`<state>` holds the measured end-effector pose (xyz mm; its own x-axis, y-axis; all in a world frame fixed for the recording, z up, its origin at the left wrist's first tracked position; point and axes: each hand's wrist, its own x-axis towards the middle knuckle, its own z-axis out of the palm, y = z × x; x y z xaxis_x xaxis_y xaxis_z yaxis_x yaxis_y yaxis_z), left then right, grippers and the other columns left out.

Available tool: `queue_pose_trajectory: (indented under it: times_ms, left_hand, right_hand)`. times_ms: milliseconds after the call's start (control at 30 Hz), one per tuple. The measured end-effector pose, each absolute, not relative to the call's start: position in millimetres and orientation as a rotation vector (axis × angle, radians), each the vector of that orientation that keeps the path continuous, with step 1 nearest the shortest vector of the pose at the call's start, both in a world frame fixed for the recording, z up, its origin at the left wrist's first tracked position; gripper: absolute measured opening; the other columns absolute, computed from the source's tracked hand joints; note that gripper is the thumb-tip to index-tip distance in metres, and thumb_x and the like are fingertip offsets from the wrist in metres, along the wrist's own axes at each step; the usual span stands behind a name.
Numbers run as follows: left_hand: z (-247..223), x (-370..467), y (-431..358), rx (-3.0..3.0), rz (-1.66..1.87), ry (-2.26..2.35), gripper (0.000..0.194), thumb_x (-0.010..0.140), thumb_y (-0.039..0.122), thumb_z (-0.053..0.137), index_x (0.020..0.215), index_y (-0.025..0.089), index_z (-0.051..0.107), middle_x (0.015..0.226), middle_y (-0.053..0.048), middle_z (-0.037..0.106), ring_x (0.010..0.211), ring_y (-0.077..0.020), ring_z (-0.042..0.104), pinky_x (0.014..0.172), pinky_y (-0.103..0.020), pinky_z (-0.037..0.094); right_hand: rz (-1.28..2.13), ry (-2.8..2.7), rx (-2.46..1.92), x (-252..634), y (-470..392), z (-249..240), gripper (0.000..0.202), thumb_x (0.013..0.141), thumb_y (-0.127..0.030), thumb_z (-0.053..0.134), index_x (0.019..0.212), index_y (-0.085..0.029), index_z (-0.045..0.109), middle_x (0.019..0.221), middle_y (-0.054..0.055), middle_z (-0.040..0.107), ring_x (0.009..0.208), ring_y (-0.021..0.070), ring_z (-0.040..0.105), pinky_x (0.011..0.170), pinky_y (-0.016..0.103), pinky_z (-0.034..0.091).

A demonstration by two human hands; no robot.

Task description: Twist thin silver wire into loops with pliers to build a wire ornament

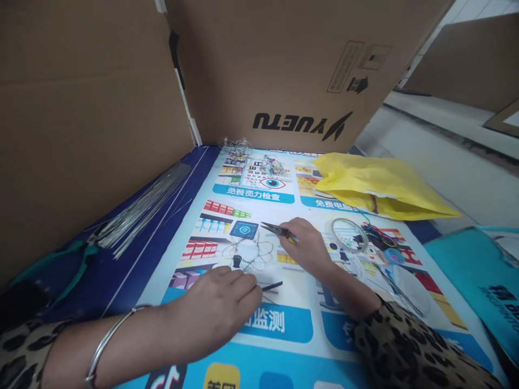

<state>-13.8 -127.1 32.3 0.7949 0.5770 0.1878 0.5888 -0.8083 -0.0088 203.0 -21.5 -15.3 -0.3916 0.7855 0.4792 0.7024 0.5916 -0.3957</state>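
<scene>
My right hand [306, 246] is closed around a pair of pliers [279, 229] with dark, pointed jaws facing left. Nearer to me, my left hand [229, 305] has its fingers curled together. From its fingertips a thin black stick [272, 286] juts to the right. Just beyond the left knuckles is a piece of thin wire bent into petal-like loops [259, 253]; whether it joins the stick is hidden. The plier tips are apart from these loops, above and to their right.
A bundle of straight wires [141, 210] and teal-handled pliers [77, 265] lie left. Tangled wire pieces [239, 146] sit at the back. Right are a round clear container [349, 235], coloured cords [381, 237], a yellow bag [377, 181] and a teal pouch [478, 281]. Cardboard walls [284, 65] stand behind.
</scene>
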Motion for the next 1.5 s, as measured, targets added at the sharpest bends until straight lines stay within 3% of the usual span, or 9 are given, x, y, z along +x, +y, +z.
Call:
queue_pose_trajectory:
  times_ms: [167,367,700,1200,1500]
  left_hand:
    - [24,-8,-129,-2.805,0.021,-1.039,0.022,0.071,0.005,0.049,0.090,0.015,0.054,0.077,-0.006,0.058,0.063,-0.0188,0.052,0.051,-0.031,0.039]
    - [19,-7,-128,-2.777,0.040,-0.973,0.019,0.069,0.003,0.049,0.083,0.015,0.052,0.073,-0.005,0.055,0.060,-0.0192,0.051,0.048,-0.031,0.036]
    - [30,-8,-127,-2.820,0.171,-0.936,0.024,0.068,0.001,0.046,0.087,0.015,0.050,0.075,-0.005,0.052,0.064,-0.0202,0.051,0.047,-0.032,0.036]
    - [30,-11,-122,-3.045,-0.059,-1.082,0.022,0.066,0.002,0.045,0.082,0.017,0.046,0.075,-0.003,0.055,0.057,-0.0185,0.049,0.044,-0.029,0.034]
    - [30,-10,-122,-3.081,-0.145,-1.086,0.009,0.072,0.013,0.051,0.078,0.019,0.048,0.076,-0.003,0.054,0.060,-0.0180,0.048,0.047,-0.030,0.032]
  right_hand:
    - [0.189,-2.217,-1.187,203,-20,-18,0.016,0.076,-0.020,0.054,0.090,-0.018,0.063,0.082,0.004,0.061,0.082,0.0159,0.054,0.077,0.029,0.043]
    - [0.227,-2.222,-1.168,204,-19,-18,0.016,0.076,-0.020,0.054,0.089,-0.019,0.063,0.081,0.004,0.061,0.080,0.0163,0.054,0.075,0.029,0.044]
    - [0.218,-2.253,-1.155,205,-20,-15,0.013,0.075,-0.020,0.055,0.086,-0.021,0.062,0.080,0.004,0.062,0.078,0.0170,0.056,0.073,0.030,0.046]
    - [0.232,-2.289,-1.122,205,-20,-13,0.014,0.075,-0.021,0.056,0.087,-0.020,0.062,0.082,0.005,0.063,0.079,0.0174,0.056,0.074,0.031,0.046]
    - [0.274,-2.304,-1.101,204,-20,-12,0.014,0.075,-0.020,0.055,0.087,-0.021,0.062,0.081,0.004,0.062,0.079,0.0172,0.055,0.073,0.030,0.045]
